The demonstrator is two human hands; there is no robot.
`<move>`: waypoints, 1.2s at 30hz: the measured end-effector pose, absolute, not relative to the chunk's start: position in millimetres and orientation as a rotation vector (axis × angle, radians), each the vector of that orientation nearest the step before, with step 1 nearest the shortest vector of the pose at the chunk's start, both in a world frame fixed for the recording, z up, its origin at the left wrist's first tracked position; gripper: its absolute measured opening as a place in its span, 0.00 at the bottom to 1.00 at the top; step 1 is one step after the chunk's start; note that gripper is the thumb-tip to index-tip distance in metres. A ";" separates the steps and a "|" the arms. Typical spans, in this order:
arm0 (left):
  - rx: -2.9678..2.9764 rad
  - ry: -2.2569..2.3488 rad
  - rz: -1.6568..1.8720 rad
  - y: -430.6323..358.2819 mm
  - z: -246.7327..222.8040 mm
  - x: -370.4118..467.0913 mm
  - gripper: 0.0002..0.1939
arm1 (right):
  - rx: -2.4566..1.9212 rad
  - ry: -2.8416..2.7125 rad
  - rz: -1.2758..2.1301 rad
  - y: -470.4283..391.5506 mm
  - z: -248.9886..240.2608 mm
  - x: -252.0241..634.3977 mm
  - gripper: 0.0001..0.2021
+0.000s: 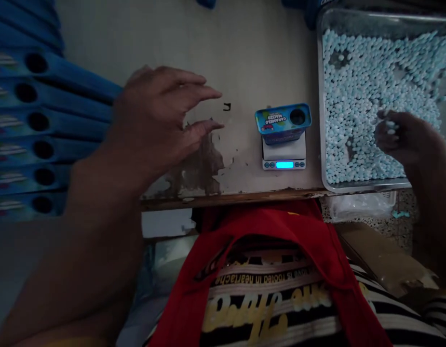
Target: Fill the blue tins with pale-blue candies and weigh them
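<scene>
On the desk, near its front edge, a small blue box is sitting on a little digital scale whose display is glowing blue. The box's long axis is running parallel to that front edge, with its round hole toward the right. The right hand is dipping into a metal tray of pale blue and white candies at the desk's right edge, fingers curled around a few of them. The left hand is hovering above the worn desk surface, fingers spread wide and holding nothing. The box is lying between the two hands, just left of the tray and nearer the right hand. Stacked blue boxes are lining the left edge.
</scene>
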State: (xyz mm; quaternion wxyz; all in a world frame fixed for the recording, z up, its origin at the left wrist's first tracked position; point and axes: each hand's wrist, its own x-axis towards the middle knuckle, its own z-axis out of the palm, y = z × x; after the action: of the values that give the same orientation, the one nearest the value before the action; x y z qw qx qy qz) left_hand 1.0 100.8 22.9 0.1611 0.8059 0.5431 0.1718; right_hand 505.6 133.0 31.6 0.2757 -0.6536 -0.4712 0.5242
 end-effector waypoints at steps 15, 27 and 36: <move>1.990 1.307 1.051 79.4 -3.1 60.7 0.44 | -1.613 -0.537 1.728 121.3 49.6 454.9 0.16; 1.774 1.443 0.981 66.3 -14.0 86.7 0.31 | -1.308 -1.516 1.580 127.9 85.7 365.2 0.15; 1.682 1.418 1.016 64.3 -17.3 66.1 0.31 | -1.334 -1.648 1.607 138.5 95.3 348.5 0.10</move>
State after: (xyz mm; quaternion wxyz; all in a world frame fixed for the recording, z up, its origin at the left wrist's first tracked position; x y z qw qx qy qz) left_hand 66.1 64.3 -17.3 0.3514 0.6499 0.5479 0.3923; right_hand 348.5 138.5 95.3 0.2383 -0.4871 -0.6014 0.5867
